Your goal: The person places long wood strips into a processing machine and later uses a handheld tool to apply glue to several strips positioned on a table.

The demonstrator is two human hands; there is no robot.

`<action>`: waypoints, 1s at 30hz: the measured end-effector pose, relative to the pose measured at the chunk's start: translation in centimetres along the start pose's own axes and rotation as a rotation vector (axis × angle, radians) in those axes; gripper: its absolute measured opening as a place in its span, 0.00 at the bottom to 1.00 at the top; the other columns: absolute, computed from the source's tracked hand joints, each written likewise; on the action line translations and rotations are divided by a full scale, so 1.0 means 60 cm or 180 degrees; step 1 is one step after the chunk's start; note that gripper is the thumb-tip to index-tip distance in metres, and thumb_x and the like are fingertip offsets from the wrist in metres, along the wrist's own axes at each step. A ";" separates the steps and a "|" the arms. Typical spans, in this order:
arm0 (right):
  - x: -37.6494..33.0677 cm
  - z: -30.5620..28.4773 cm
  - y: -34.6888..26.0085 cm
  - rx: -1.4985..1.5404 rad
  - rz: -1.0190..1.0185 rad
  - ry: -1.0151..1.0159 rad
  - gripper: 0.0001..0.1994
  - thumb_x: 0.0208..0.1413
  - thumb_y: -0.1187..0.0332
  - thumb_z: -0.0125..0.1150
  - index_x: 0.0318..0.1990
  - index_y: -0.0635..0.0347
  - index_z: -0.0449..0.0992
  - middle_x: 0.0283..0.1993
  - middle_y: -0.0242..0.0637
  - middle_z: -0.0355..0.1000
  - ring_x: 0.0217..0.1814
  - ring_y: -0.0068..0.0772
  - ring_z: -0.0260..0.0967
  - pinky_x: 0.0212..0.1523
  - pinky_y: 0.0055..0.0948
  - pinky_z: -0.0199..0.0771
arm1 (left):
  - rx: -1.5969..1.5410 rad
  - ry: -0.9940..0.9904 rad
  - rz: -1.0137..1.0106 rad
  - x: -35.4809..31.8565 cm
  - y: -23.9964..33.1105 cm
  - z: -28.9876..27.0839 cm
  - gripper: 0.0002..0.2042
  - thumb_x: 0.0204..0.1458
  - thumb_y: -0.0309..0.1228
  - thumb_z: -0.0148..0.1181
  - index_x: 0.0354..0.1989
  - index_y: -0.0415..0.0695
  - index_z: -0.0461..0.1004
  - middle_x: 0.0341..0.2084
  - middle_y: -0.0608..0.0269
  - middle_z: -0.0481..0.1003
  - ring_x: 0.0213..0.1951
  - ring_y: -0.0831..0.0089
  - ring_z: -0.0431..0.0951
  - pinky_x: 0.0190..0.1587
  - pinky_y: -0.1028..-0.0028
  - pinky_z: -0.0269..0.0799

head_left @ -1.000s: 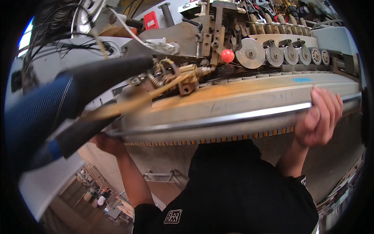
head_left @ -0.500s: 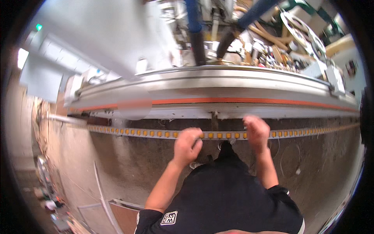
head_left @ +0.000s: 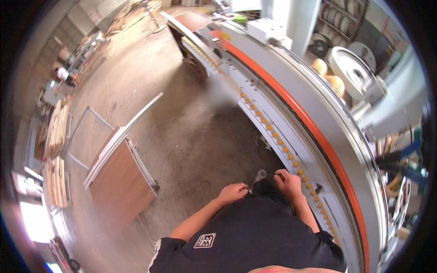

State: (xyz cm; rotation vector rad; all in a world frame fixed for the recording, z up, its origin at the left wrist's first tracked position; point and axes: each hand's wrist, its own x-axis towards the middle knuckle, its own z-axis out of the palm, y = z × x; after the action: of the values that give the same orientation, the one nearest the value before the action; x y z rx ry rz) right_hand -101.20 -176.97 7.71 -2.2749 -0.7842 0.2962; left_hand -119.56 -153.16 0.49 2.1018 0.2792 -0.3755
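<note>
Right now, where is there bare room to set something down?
Widest bare patch: the floor between the brown board and the machine. Another lies beyond the board, toward the top. It is crowded at far left, around the planks, and beyond the machine, near the white wheel.

This is a workshop: a long grey machine (head_left: 330,109) with an orange strip (head_left: 314,123) runs just right of the right fingers (head_left: 281,176), shelved pale rolls (head_left: 351,7) stand far beyond them, and left of the left fingers (head_left: 241,188) a brown board (head_left: 123,182) and stacked timber (head_left: 57,182) occupy bare concrete floor (head_left: 182,145).
</note>
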 end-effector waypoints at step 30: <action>1.363 0.527 -0.276 -0.0687 -0.0595 0.0698 0.24 0.58 0.59 0.69 0.58 0.61 0.75 0.61 0.47 0.75 0.63 0.55 0.69 0.65 0.47 0.67 | -0.1956 0.1936 -0.2660 0.157 -0.822 -0.581 0.16 0.62 0.45 0.56 0.42 0.45 0.83 0.31 0.56 0.83 0.34 0.63 0.84 0.40 0.62 0.77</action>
State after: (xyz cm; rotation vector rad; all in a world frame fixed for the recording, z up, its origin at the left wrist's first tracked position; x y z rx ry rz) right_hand -57.14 -100.13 -2.98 -2.3594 -0.9413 -0.1288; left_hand -122.25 -97.18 -23.97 1.3526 1.4507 -0.0810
